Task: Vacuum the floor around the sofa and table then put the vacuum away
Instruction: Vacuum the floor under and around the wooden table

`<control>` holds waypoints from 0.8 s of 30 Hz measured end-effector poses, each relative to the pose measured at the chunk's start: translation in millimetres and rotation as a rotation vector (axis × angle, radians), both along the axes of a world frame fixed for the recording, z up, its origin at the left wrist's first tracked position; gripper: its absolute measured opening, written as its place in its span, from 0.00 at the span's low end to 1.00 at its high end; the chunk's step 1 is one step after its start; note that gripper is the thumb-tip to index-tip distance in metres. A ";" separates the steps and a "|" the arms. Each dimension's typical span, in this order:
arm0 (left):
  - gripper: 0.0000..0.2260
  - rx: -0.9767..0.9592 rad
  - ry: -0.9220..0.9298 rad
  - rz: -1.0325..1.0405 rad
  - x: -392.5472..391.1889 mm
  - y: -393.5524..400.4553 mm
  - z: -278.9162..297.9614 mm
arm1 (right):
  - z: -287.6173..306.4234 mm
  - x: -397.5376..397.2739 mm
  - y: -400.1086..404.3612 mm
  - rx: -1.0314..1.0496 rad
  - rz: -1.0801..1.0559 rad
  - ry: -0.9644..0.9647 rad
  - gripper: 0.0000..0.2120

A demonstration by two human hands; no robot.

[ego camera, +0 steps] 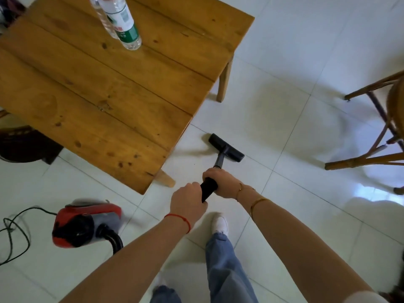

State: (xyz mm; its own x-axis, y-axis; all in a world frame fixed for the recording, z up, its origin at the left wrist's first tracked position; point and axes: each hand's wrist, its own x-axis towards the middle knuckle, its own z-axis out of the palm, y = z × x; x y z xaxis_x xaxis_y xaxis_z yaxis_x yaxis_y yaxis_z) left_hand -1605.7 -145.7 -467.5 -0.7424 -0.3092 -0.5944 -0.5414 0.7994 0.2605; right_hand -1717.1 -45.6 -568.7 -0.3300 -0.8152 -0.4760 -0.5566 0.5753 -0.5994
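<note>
Both hands grip the black vacuum wand (208,189). My left hand (187,203) holds the near end, and my right hand (220,181) holds it just ahead. The black floor nozzle (226,147) lies flat on the white tile floor (284,119), just right of the wooden table's (98,90) near corner. The red and grey vacuum body (85,224) sits on the floor at lower left, with its black hose (113,240) curving out of it. No sofa is in view.
Two plastic bottles (122,20) stand on the table. A wooden chair (384,132) stands at the right edge. The black power cord (15,232) loops on the floor at far left. A dark stool (24,143) sits beside the table's left side. My feet are below the hands.
</note>
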 end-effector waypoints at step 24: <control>0.13 -0.065 -0.004 -0.015 -75.5 -18.4 -10.3 | 0.4 -78.7 -20.6 0.047 0.004 -0.001 0.10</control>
State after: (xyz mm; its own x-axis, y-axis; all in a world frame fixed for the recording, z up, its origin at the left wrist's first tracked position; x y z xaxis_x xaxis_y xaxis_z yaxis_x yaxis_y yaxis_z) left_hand -1681.2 -164.1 -477.8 -0.7450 -0.3360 -0.5762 -0.5300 0.8227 0.2055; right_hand -1795.9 -66.2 -568.3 -0.3267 -0.7929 -0.5144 -0.5581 0.6010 -0.5721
